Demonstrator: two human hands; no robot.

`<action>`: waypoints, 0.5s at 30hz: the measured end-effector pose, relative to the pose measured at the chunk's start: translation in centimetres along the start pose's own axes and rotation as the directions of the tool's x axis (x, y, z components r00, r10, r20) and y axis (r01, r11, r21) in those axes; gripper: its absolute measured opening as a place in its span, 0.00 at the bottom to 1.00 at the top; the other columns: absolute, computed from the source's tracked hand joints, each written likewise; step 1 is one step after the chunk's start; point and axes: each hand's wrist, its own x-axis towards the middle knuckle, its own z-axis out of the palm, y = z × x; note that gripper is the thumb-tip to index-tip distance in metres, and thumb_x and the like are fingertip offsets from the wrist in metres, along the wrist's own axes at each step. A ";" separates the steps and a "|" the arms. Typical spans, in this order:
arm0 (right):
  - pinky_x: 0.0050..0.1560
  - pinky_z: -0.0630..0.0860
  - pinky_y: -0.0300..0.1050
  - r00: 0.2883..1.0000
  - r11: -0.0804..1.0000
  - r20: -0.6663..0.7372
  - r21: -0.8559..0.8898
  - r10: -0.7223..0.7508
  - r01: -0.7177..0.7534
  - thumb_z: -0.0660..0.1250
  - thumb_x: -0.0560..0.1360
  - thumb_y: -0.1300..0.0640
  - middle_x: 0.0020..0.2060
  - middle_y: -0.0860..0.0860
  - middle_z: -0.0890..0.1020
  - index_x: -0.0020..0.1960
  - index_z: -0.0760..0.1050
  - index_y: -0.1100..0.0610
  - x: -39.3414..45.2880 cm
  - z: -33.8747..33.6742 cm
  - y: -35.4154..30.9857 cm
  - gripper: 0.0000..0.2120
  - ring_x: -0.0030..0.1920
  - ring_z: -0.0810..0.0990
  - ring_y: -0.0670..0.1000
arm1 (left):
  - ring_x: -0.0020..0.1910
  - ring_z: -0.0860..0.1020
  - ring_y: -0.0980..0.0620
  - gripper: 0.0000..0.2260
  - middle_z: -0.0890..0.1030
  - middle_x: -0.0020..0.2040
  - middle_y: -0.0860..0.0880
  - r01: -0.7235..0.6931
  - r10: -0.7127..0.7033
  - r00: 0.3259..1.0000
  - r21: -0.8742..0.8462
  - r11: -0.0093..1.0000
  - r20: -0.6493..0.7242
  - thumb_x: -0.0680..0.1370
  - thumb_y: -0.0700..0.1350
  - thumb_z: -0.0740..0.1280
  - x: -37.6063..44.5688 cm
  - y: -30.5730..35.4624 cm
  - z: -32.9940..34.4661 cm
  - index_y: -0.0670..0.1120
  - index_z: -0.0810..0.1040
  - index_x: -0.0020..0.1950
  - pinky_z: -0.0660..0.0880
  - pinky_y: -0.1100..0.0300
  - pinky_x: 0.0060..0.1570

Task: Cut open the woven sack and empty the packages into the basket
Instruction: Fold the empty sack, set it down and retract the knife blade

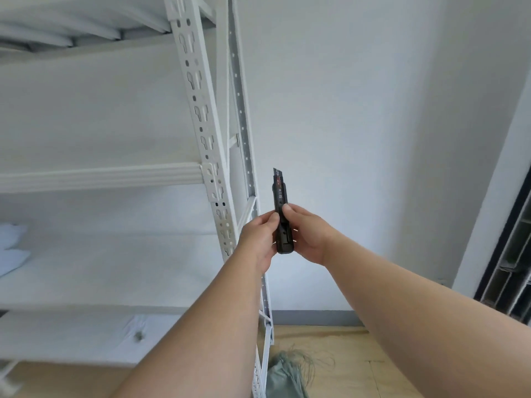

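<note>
Both forearms reach up to the left hand (260,234) and right hand (306,234) clamped on the upright utility knife (281,208), while the frayed green sack (284,374) lies below, seemingly not yet emptied.

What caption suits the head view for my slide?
Both hands, left hand and right hand, hold a black utility knife upright beside white shelving.

Both bare forearms reach forward and up, meeting at chest height. The left hand (260,235) and right hand (306,235) face each other, fingers (287,209) curled, thumbs pressed together against a black utility knife (281,214).
</note>
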 end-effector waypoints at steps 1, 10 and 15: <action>0.39 0.76 0.44 1.000 1.000 0.019 0.013 0.003 -0.003 0.57 0.83 0.54 0.42 0.53 0.80 0.63 0.74 0.59 0.2 0.3 0.4 0.14 0.41 0.78 0.52 | 0.52 0.82 0.43 0.10 0.83 0.53 0.42 -0.002 0.001 1.000 -0.016 1.000 -0.028 0.82 0.42 0.62 0.0 -0.3 -0.5 0.43 0.78 0.60 0.78 0.52 0.42; 0.43 0.77 0.47 0.988 0.990 0.081 0.048 0.130 -0.135 0.57 0.83 0.59 0.42 0.58 0.79 0.57 0.71 0.63 2.2 1.5 4.1 0.08 0.41 0.78 0.55 | 0.43 0.82 0.47 0.06 0.83 0.46 0.43 0.065 -0.067 0.983 -0.023 0.998 -0.171 0.82 0.39 0.61 -1.0 -2.4 -3.3 0.43 0.78 0.52 0.78 0.56 0.34; 0.48 0.77 0.49 0.979 0.985 0.114 0.019 0.170 -0.173 0.57 0.82 0.60 0.44 0.58 0.79 0.54 0.72 0.61 2.6 2.4 6.1 0.06 0.42 0.79 0.55 | 0.44 0.81 0.46 0.10 0.82 0.47 0.42 0.089 -0.094 0.970 -0.033 0.995 -0.222 0.82 0.40 0.60 -1.7 -3.6 -4.6 0.40 0.76 0.61 0.78 0.57 0.30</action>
